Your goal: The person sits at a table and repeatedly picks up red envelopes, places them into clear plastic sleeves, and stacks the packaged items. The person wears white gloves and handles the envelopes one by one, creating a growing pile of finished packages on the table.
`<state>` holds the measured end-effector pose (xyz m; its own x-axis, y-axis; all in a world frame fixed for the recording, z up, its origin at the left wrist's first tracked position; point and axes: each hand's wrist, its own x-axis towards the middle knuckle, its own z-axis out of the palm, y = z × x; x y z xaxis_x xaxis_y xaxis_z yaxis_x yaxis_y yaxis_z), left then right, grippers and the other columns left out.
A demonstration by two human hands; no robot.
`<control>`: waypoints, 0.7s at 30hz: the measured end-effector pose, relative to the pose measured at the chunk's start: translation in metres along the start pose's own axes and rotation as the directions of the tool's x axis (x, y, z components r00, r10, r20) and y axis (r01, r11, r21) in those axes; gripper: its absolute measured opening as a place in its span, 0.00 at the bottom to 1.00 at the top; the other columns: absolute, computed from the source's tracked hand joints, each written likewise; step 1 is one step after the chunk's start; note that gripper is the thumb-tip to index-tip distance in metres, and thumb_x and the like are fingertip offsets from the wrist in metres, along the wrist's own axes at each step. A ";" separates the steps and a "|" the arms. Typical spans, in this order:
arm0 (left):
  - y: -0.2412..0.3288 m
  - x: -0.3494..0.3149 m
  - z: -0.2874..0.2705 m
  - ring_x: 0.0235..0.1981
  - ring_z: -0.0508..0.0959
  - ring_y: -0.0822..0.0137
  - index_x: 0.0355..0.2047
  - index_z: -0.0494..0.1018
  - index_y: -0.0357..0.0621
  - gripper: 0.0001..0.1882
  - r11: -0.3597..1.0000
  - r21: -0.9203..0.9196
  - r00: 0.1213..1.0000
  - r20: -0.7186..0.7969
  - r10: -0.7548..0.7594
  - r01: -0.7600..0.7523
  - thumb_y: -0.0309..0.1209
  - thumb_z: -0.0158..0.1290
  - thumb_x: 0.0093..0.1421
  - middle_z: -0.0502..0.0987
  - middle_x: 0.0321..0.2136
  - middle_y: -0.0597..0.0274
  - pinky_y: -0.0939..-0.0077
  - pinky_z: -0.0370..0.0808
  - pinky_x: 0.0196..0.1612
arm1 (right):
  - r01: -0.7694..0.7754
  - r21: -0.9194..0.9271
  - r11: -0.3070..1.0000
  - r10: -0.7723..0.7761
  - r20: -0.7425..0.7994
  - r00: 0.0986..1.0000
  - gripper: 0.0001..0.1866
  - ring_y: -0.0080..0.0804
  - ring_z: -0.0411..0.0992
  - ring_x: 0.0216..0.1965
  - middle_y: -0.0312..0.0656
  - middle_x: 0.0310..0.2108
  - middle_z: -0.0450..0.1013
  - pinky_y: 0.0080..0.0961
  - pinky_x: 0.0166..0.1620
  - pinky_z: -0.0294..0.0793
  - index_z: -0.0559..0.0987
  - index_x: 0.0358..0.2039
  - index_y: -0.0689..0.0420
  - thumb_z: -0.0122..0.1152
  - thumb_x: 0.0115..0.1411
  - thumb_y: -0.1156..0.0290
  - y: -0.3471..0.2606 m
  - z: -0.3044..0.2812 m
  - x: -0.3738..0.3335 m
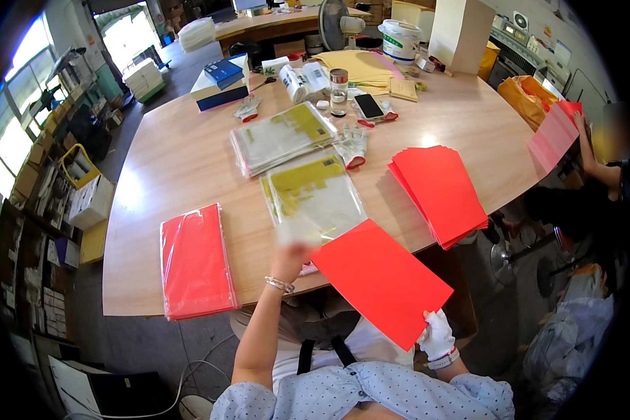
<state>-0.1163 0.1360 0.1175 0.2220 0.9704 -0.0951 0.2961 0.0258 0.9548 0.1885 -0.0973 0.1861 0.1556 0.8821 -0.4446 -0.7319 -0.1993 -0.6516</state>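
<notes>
A large red sheet (381, 280) lies slantwise before me, partly past the table's near edge. My right hand (437, 336), in a white glove, grips its lower right corner. My bare left hand (294, 260), with a bracelet at the wrist, is where the sheet's left corner meets the near end of a clear plastic bag (332, 203) with a yellow-green print. Its fingers are blurred, so I cannot make out their hold. Beyond lies a stack of such plastic bags (262, 143). At left is a pile of bagged red sheets (194, 262); at right, a fanned stack of red sheets (441, 192).
Farther back on the table (164, 164) are spare gloves (352, 145), a phone (369, 106), a glass jar (338, 91), yellow sheets (353, 68) and a white bucket (400, 42). Another person's hand (579, 120) holds pinkish-red sheets (556, 136) at the far right.
</notes>
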 end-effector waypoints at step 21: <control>0.022 -0.013 0.083 0.24 0.76 0.66 0.34 0.71 0.39 0.07 0.721 -0.583 0.827 -0.561 -0.024 -0.375 0.27 0.54 0.55 0.76 0.23 0.63 0.75 0.73 0.26 | -0.227 0.192 0.955 0.231 0.000 0.973 0.07 0.17 0.67 0.21 0.29 0.29 0.70 0.16 0.23 0.68 0.70 0.41 0.50 0.47 0.63 0.69 0.027 0.025 0.002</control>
<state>-0.0353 0.1044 0.1162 -0.3449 0.9369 0.0568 -0.4115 -0.2054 0.8880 0.1521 -0.0902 0.1828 -0.0177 0.8119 -0.5836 -0.8616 -0.3084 -0.4030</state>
